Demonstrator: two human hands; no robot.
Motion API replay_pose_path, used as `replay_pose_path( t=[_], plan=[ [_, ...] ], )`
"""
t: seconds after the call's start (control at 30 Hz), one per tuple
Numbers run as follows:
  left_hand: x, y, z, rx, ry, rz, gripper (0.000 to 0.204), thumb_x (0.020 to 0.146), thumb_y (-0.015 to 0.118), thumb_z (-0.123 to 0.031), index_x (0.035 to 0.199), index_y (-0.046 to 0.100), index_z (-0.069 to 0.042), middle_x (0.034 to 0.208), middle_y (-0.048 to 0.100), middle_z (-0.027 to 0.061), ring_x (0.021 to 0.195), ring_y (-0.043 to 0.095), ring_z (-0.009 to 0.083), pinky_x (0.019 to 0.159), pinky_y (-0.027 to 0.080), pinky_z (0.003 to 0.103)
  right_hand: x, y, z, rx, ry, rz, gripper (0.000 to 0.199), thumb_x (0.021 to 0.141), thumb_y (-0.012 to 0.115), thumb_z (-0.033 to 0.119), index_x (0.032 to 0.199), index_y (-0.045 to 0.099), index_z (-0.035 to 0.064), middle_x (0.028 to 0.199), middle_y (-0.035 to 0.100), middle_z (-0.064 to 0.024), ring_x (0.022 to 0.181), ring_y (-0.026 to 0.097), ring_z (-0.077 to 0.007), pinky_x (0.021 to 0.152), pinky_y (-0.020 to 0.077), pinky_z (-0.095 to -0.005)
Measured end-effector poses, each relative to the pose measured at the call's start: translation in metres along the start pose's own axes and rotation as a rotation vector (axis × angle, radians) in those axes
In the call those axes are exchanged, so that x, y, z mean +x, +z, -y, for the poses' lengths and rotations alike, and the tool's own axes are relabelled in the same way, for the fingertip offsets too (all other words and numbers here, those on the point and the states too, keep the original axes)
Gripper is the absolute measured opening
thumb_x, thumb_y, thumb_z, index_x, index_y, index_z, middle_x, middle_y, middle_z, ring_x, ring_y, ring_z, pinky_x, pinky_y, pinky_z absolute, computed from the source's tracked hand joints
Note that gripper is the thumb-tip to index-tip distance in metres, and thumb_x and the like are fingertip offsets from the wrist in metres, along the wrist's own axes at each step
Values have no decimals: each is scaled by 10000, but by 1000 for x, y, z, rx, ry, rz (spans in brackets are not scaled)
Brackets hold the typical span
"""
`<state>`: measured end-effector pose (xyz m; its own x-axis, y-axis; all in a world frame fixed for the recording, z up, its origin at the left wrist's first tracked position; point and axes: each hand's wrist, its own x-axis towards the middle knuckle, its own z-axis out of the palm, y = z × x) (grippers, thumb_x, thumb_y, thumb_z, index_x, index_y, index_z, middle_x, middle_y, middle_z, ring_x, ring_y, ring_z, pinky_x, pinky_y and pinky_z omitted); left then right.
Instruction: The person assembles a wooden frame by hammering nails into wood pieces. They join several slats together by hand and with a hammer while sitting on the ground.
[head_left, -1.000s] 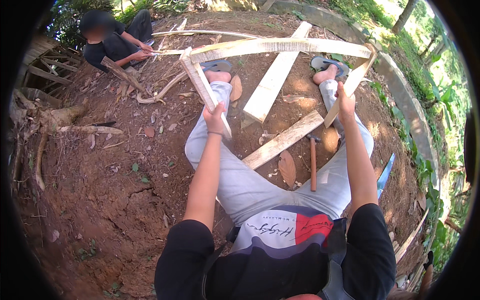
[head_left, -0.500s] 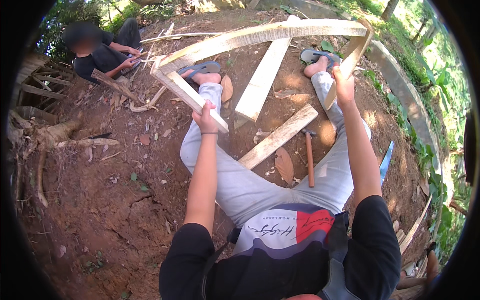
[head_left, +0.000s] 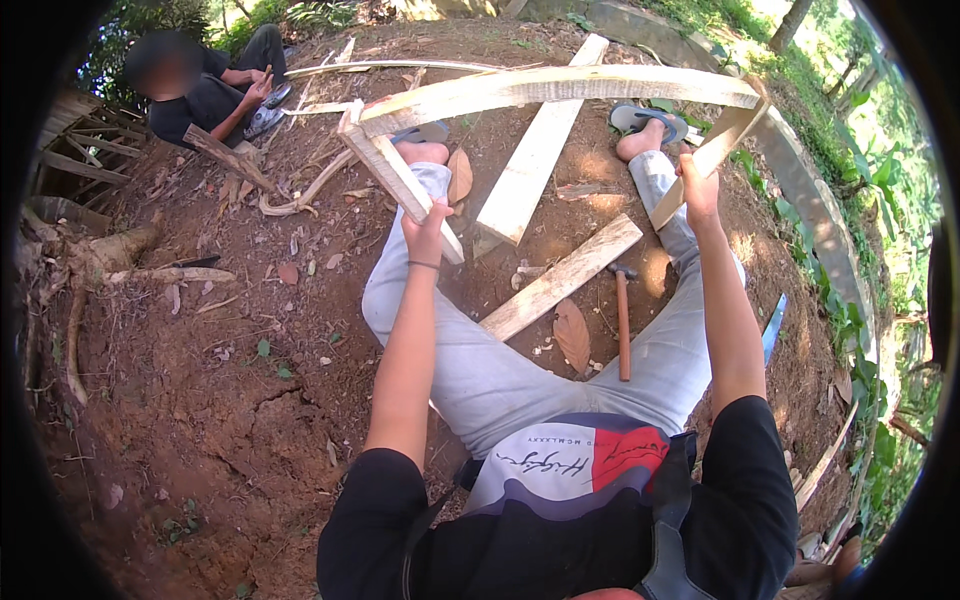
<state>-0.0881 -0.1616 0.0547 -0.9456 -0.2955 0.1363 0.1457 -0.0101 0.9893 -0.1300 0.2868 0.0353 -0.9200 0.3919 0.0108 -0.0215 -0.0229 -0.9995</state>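
Observation:
I sit on bare earth with my legs spread and hold up a U-shaped frame of pale wooden slats (head_left: 560, 85). My left hand (head_left: 428, 228) grips the frame's left leg near its lower end. My right hand (head_left: 697, 188) grips the right leg, a shorter slanted slat (head_left: 720, 150). The long crosspiece arcs above my sandalled feet. Two loose planks (head_left: 535, 160) (head_left: 560, 278) lie on the ground between my legs, beside a hammer (head_left: 622, 318) with a wooden handle.
Another person (head_left: 205, 90) sits at the far left among wood scraps and thin slats. Roots and sticks (head_left: 100, 260) lie at the left. A blue-bladed tool (head_left: 773, 328) rests right of my leg. A concrete edge (head_left: 820, 220) and greenery run along the right.
Both hands have lifted the wooden frame higher and tilted it away from me; the crosspiece has risen toward the top of the view. The planks and hammer stay where they were.

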Motion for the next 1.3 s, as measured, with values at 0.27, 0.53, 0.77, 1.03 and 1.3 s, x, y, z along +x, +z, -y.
replay_pose_path(
  t=[0.27, 0.53, 0.77, 1.03, 1.3],
  plan=[
    [40, -18, -48, -265, -173, 252, 359, 899, 657, -392, 944, 516, -64, 763, 547, 51, 723, 584, 178, 697, 498, 326, -2, -1, 114, -15, -137, 236, 247, 874, 664, 255, 939, 556, 43, 711, 515, 18, 589, 467, -64, 554, 403, -237],
    [39, -26, -90, -518, -221, 631, 388, 892, 623, -466, 922, 505, -97, 630, 487, 30, 521, 497, 135, 518, 440, 299, -20, -21, 145, 249, 32, 493, 280, 778, 658, 182, 950, 481, 50, 625, 460, 10, 429, 424, -67, 442, 401, -239],
    [6, -32, -53, -395, -296, 283, 272, 946, 551, -351, 832, 485, -114, 573, 441, 5, 451, 451, 120, 450, 409, 274, -32, 10, 122, 128, 22, 226, 112, 829, 582, 95, 748, 558, 22, 559, 475, 18, 414, 411, -46, 373, 333, -217],
    [-8, -38, -51, -350, -282, 222, 279, 940, 568, -354, 830, 474, -114, 571, 442, 6, 449, 449, 118, 449, 414, 270, -47, 32, 117, 23, -1, 156, 152, 891, 511, 155, 774, 519, 58, 559, 455, 14, 407, 403, -63, 377, 341, -225],
    [25, -28, -62, -411, -211, 341, 251, 885, 653, -255, 896, 502, -56, 614, 490, 22, 498, 506, 121, 449, 418, 248, -10, 5, 89, 104, 108, 203, 137, 875, 563, 181, 797, 542, 70, 642, 515, -6, 525, 512, -111, 479, 430, -266]
  ],
)
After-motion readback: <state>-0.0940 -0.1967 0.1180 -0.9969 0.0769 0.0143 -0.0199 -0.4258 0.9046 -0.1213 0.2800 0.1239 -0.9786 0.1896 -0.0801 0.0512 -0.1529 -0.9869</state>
